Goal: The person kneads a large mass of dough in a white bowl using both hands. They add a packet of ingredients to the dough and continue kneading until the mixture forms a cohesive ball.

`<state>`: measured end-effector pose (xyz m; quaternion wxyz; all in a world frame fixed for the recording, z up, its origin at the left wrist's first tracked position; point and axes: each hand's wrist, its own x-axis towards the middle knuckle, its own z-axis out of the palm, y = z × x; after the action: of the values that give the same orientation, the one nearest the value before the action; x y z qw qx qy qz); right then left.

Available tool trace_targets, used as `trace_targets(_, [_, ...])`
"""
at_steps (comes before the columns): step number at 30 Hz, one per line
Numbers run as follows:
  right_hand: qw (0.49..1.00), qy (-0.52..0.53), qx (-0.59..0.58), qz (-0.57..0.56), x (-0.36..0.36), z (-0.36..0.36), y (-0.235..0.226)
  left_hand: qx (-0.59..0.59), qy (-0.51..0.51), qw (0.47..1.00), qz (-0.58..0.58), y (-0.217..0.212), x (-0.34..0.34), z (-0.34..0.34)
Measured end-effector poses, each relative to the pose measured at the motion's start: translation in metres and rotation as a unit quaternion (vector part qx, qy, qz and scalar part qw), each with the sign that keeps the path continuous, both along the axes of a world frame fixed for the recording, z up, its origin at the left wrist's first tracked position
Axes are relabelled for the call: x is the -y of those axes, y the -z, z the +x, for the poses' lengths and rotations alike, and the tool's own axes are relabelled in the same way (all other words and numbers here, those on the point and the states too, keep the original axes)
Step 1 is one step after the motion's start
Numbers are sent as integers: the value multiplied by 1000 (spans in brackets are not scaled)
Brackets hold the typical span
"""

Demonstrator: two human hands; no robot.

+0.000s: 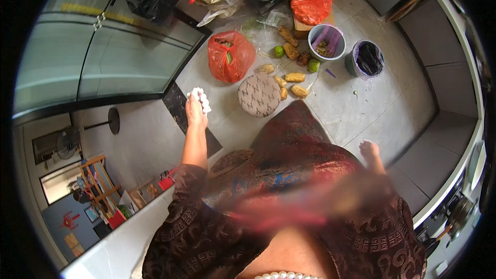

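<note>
My left hand (195, 112), held out at the left beside the dark-framed glass door, is closed on a white, bumpy thing (199, 97) whose kind I cannot make out. On the right, my right hand (369, 151) hangs low over the tiles with its fingers curled in, and nothing shows in it. Between the two hands and farther off stands a round stool (259, 95) with a patterned brown top. Several yellow-brown, root-like pieces (295, 77) lie on the floor around its right side. Green round produce (313, 65) is among them.
A tied red plastic bag (231, 57) sits behind the stool. A bucket (341, 46) with a purple liner and a black-lined bin (368, 59) stand at the far right. Another red bag (311, 5) rests on a cardboard box. The glass door (124, 51) borders the left, grey cabinets (439, 150) the right.
</note>
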<state>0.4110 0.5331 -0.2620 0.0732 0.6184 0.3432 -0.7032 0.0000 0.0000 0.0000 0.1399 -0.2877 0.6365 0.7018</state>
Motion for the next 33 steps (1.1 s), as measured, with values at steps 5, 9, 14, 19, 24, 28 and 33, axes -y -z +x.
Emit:
trace_targets(5, [970,233,-61,-34,34,-22,-12,-20,72,991,109,-15,-38,-84])
trace_targets(9, [967,254,-7,4,43,-71,-20,-27,108,990,84,-25,-58,-133])
trace_targets(14, [982,118,-147,13,48,-93,-38,1,108,988,108,-11,-68,-192])
trace_targets(19, [969,141,-176,97,77,-38,-8,5,153,985,81,15,-67,-267])
trace_targets(24, [959,282,-34,7,158,13,-2,35,159,984,72,51,-53,-371])
trace_targets(28, [963,261,55,-21,244,7,-47,72,132,988,42,76,-39,-459])
trace_targets(33, [952,297,28,-63,320,-54,-65,56,87,987,120,117,-11,-581])
